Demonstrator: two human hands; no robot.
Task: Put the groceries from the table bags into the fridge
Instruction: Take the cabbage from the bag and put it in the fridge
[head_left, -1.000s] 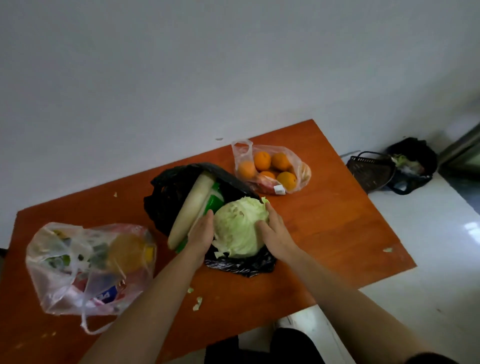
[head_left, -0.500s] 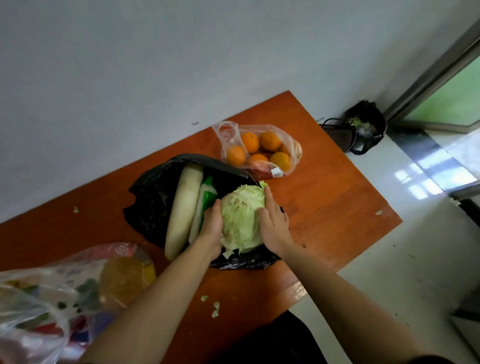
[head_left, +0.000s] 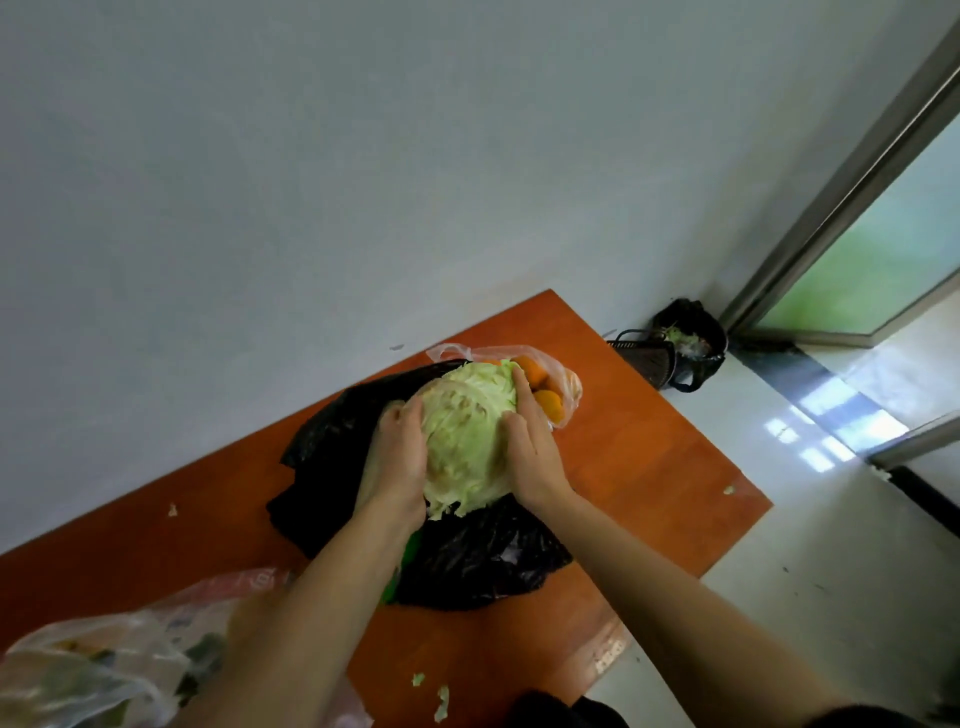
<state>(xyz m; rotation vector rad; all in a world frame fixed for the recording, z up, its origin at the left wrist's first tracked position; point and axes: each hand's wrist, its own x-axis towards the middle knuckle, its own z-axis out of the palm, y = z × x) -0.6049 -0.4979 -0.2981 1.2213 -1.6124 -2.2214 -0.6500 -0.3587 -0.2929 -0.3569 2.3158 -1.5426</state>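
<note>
Cabbage (head_left: 470, 441) is held over the black bag (head_left: 467, 561) on the table (head_left: 649, 467). The left hand (head_left: 395, 467) and the right hand (head_left: 530, 452) clasp opposite sides, fingers curled round the cabbage. A bag of oranges (head_left: 558, 395) lies just behind; a clear bag (head_left: 104, 670) sits near left.

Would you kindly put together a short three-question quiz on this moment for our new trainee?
1. True or false: the left hand and the right hand both grip the cabbage.
2. Which lies beneath the cabbage? A) black bag B) paper sack C) cardboard box
3. What fruit shows in the clear bag just past the right hand?

Key: 1 true; 2 A; 3 oranges.
</note>
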